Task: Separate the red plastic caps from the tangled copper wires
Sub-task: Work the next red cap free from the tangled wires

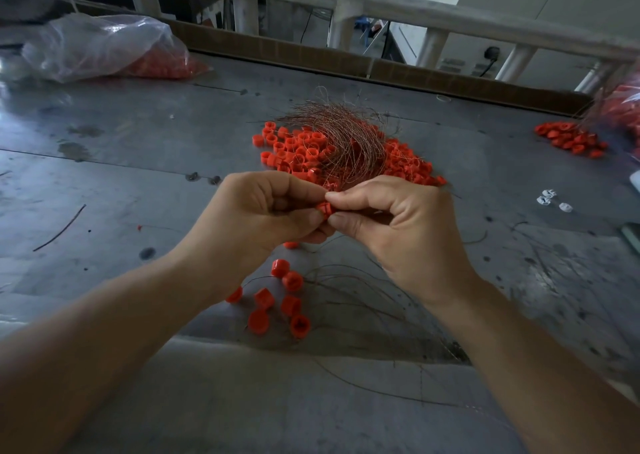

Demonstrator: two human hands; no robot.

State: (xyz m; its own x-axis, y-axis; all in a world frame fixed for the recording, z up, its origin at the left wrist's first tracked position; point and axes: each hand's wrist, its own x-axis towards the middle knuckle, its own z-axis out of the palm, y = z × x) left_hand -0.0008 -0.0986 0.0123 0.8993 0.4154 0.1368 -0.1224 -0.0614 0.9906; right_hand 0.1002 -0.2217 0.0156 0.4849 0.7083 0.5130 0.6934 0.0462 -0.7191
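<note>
Red cap pile [294, 152] mid-table, copper wire tangle [343, 131] draped over it; loose caps [280, 297] nearer; held cap [323, 210] raised.

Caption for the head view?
Left hand and right hand pinch one red cap over a metal table; tangled copper wires and caps beyond.

The worktop [138, 162] is dull, stained grey sheet metal, the red plastic caps [298, 148] at 12 o'clock smooth and softly shiny, the copper wires [343, 131] on them fine bare metal, and the clear plastic bag [100, 44] at 10 o'clock glossy and crinkled.
</note>
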